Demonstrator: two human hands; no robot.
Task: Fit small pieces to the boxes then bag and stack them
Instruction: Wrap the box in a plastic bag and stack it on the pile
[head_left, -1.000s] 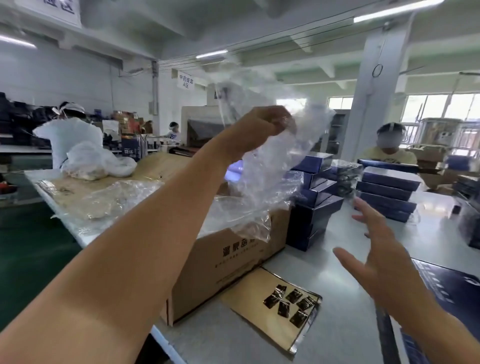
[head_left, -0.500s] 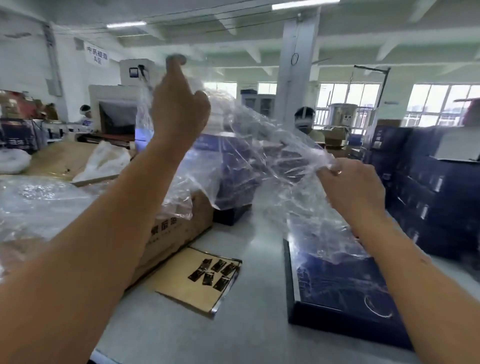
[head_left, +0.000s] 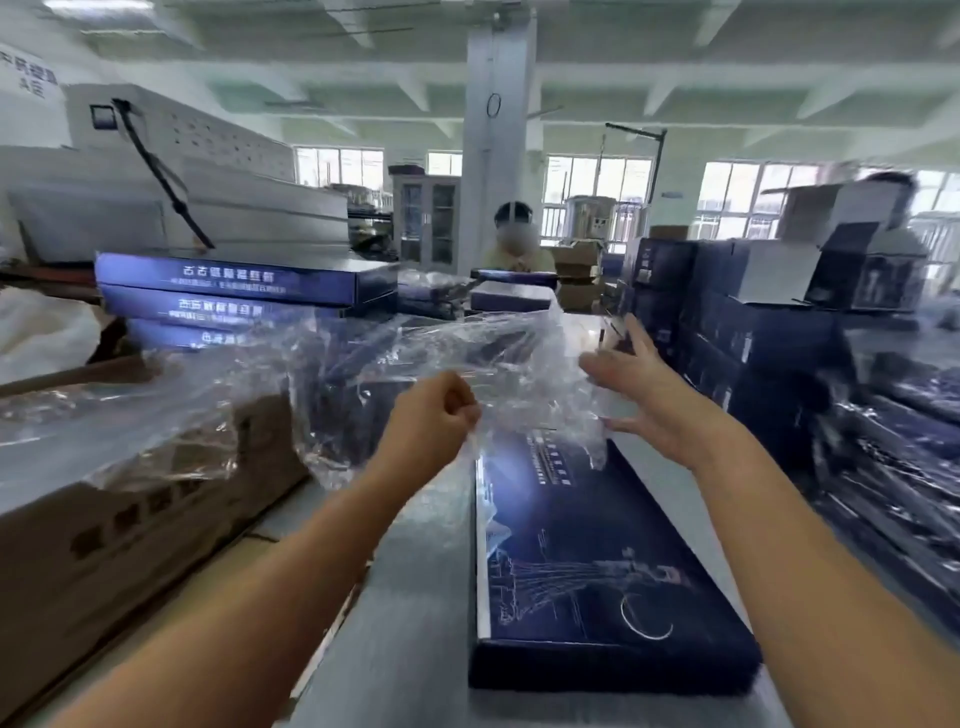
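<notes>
A grey worktop (head_left: 415, 597) in a crowded workshop carries a long dark blue box (head_left: 597, 561), lying flat. Over its far end hangs a clear plastic bag (head_left: 509, 364). The left hand (head_left: 434, 410) has its grip pinched on the bag's near edge; the right hand (head_left: 649, 395) is spread wide at the bag's other side. A cardboard carton (head_left: 130, 519) stands at the left

The grey surface (head_left: 415, 597) stretches ahead into the room. A long dark blue box (head_left: 597, 571) lies flat on it, near the middle. A big brown cardboard box (head_left: 130, 545) sits on the left side. Behind that stands a stack of blue boxes (head_left: 234, 283). On the right, more dark blue boxes (head_left: 753, 332) are piled high.
</notes>
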